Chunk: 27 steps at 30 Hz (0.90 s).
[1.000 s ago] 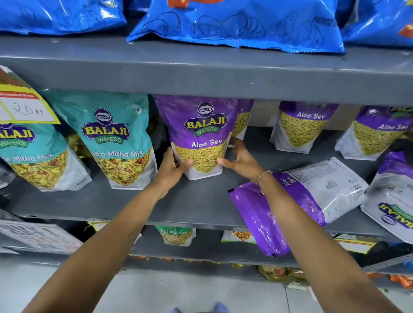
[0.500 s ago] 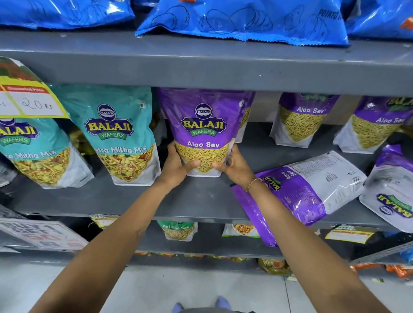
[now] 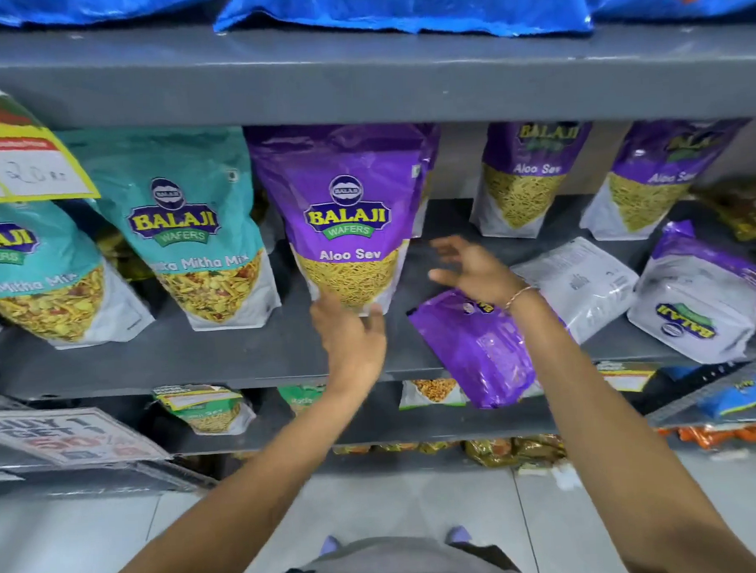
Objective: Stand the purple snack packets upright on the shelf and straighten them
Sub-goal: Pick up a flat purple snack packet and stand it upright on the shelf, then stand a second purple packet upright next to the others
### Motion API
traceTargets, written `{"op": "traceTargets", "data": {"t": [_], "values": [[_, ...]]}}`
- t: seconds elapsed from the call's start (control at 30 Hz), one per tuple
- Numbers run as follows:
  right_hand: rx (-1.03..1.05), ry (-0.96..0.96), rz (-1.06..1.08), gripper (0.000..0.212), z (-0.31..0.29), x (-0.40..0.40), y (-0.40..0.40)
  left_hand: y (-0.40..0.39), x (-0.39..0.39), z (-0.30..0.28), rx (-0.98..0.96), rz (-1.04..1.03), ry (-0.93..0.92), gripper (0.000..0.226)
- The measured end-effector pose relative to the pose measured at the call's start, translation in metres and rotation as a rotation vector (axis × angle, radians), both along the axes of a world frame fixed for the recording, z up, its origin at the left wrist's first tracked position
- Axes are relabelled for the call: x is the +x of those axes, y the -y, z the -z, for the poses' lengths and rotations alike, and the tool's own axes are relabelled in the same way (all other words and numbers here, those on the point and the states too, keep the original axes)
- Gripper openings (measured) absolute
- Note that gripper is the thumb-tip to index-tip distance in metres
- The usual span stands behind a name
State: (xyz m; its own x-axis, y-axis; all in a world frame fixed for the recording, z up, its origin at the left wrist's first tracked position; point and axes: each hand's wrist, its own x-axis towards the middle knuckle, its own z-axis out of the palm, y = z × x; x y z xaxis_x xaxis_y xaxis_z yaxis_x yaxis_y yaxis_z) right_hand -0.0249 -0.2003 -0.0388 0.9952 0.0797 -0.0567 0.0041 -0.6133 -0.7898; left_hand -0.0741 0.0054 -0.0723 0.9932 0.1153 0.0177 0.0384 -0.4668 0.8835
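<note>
Nearest, two bare forearms reach up from the bottom edge toward the grey shelf (image 3: 240, 357). At its front lip the left hand (image 3: 352, 335) rests its fingertips against the bottom edge of the upright purple packet (image 3: 347, 218), fingers loosely spread and not closed around it. Just to the right, the right hand (image 3: 471, 269) hovers open, fingers splayed, touching nothing, above a fallen purple packet (image 3: 478, 351) that lies flat with its end hanging over the shelf edge. Another flat packet (image 3: 693, 307) lies near the right side. Left of the upright one stand two teal packets (image 3: 187, 225). Farther back, two more purple packets (image 3: 523, 180) lean against the rear wall. Above, blue bags (image 3: 398, 4) sit on the upper shelf.
</note>
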Motion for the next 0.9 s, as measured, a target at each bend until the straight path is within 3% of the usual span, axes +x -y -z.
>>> {"op": "traceTargets", "data": {"t": [0.1,0.23,0.3,0.33,0.4,0.5,0.6,0.73,0.83,0.9], "values": [[-0.175,-0.008,0.058,0.024,-0.027,-0.005,0.072,0.061,-0.041,-0.020,-0.369,0.199,-0.140,0.009],[-0.450,-0.017,0.026,0.019,-0.043,-0.003,0.142,0.141,-0.088,-0.016,-0.598,0.497,-0.503,0.018],[-0.525,-0.048,-0.040,0.028,-0.037,0.004,0.167,0.182,-0.103,-0.003,-0.694,0.520,-0.637,0.013],[-0.550,-0.056,-0.083,0.033,-0.025,0.012,0.180,0.195,-0.105,0.002,-0.758,0.475,-0.674,0.017],[-0.539,-0.085,-0.178,0.042,-0.004,0.030,0.199,0.216,-0.100,0.012,-0.884,0.361,-0.726,0.054],[-0.555,-0.177,-0.140,0.062,-0.019,0.018,0.181,0.244,-0.090,0.018,-0.974,0.210,-0.677,0.052],[-0.663,-0.190,-0.124,0.056,-0.017,0.017,0.178,0.262,-0.085,0.026,-1.017,0.043,-0.590,0.063],[-0.758,-0.176,-0.185,0.052,-0.017,0.018,0.185,0.279,-0.085,0.017,-0.942,-0.084,-0.568,0.058],[-0.643,-0.198,-0.235,0.053,-0.015,0.017,0.195,0.284,-0.084,0.003,-0.920,-0.137,-0.573,0.033],[-0.501,-0.188,-0.223,0.041,-0.014,0.012,0.205,0.283,-0.086,-0.005,-0.908,-0.139,-0.502,0.024]]}}
